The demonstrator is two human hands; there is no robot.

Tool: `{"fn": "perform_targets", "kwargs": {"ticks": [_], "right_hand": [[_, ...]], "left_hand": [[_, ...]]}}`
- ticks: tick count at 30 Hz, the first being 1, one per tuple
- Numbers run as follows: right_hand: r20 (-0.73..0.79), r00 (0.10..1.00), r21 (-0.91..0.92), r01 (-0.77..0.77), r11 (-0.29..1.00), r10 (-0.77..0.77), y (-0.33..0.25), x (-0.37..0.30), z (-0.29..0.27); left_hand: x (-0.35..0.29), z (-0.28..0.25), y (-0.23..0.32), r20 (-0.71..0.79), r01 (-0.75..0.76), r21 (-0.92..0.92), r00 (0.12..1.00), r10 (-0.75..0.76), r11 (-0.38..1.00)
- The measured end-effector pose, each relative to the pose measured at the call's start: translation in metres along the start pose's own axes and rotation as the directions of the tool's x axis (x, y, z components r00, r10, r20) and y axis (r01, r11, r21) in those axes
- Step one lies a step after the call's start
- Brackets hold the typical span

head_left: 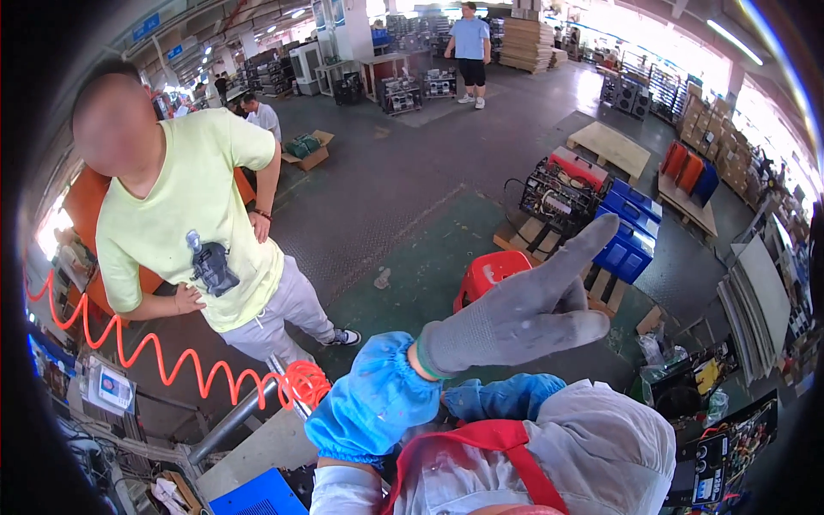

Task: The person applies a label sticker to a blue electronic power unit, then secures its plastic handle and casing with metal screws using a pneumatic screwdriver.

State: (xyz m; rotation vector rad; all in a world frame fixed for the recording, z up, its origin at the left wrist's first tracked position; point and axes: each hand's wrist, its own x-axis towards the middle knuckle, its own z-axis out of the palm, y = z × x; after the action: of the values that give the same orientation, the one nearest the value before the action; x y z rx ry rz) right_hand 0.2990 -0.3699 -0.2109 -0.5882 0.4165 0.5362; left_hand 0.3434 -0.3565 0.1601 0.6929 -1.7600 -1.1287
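My left hand [524,313], in a grey knitted glove, is raised in front of me and reaches across to the right. Its fingers are stretched out and apart, and it holds nothing. A blue sleeve cover [373,395] wraps that forearm. Behind and below it, my right forearm in another blue sleeve cover [506,396] bends across my body; the right hand itself is hidden behind the left sleeve. Beyond the left glove, partly covered by it, stands a red plastic stool [489,273].
A person in a yellow-green shirt [193,215] stands at left, hands on hips. A coiled orange air hose [184,365] hangs before them. Blue machine cases [627,232] and an opened machine [558,193] sit on pallets at right. A blue panel [262,496] lies lower left.
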Motion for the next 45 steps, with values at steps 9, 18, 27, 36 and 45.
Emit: {"fn": "perform_targets", "kwargs": {"ticks": [9, 18, 27, 36, 45], "right_hand": [[0.09, 0.917, -0.232, -0.36, 0.904, 0.388, 0.004, -0.012, -0.043], [0.093, 0.756, -0.458, -0.546, 0.702, 0.648, -0.018, 0.06, 0.085], [0.204, 0.739, -0.681, -0.364, 0.635, 0.642, 0.008, 0.103, 0.157], [0.489, 0.512, -0.482, -0.516, 0.708, 0.706, 0.055, 0.18, 0.2], [0.44, 0.4, -0.631, -0.499, 0.594, 0.804, 0.059, 0.212, 0.245]], "left_hand": [[-0.176, 0.014, -0.105, -0.598, 0.484, 0.069, 0.72, -0.353, 0.872], [-0.368, 0.199, -0.086, -0.908, 0.686, -0.343, -0.418, -0.039, 0.641], [-0.44, 0.341, -0.018, -0.277, 0.71, -0.584, -0.63, 0.726, 0.393], [-0.44, 0.444, -0.011, -0.001, 0.031, -0.999, -0.75, 0.662, 0.033], [-0.422, 0.434, 0.012, 0.474, -0.3, -0.858, -0.777, 0.415, 0.417]]}}
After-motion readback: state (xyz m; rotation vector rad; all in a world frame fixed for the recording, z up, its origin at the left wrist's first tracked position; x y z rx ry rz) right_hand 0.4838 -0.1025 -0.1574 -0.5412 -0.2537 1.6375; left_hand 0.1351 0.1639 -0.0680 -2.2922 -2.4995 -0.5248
